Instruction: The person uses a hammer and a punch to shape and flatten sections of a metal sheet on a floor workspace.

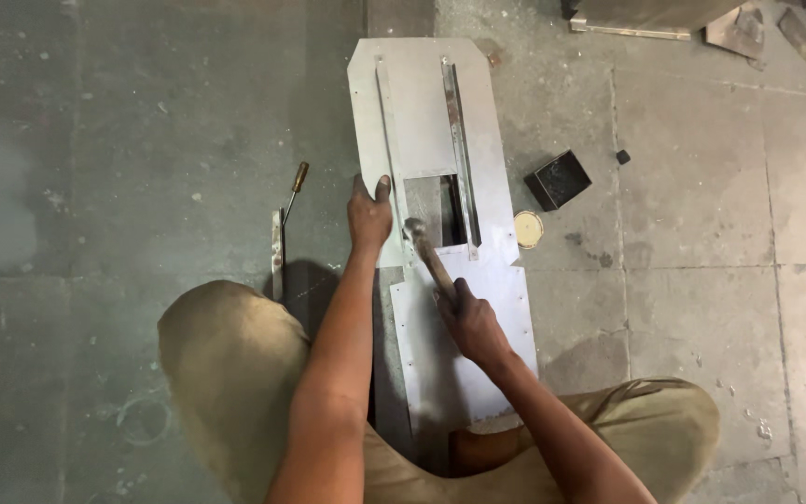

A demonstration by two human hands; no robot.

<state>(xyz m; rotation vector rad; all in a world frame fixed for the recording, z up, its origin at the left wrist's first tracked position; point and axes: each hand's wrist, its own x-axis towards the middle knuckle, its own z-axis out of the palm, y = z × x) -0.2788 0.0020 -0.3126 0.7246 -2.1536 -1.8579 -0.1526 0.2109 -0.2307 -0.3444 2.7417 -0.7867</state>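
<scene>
Hammer (426, 250) head blurs over sheet metal panel (440, 187); knees hide its near end.

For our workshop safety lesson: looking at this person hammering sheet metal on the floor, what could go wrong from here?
1. The left hand presses the sheet metal panel right beside the hammer head; a glancing blow could strike the fingers.
2. Both hands are bare, and the panel's cut edges and rectangular opening could slice skin if it shifts.
3. The right hand grips high on the handle, which may reduce control.
</scene>
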